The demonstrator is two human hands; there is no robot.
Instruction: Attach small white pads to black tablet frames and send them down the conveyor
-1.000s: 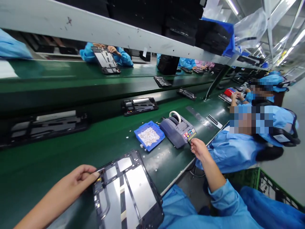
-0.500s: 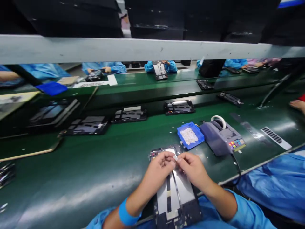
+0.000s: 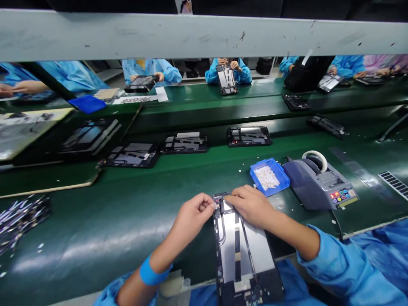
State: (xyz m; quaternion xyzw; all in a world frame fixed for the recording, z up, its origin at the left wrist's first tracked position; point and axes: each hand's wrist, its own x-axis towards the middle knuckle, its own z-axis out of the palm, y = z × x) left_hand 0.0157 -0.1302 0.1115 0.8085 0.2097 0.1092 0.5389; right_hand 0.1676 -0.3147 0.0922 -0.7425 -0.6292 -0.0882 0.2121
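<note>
The left hand (image 3: pixel 191 212), curled at the top left corner of the tablet frame (image 3: pixel 244 250) on the bench (image 3: pixel 95 238), steadies it while the right hand (image 3: pixel 251 204) presses flat on its top edge, so the fitting looks under way, not finished.

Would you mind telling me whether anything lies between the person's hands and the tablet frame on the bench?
Nothing visible does. The left hand and right hand both rest on the top end of the tablet frame, meeting at its upper edge.
</note>
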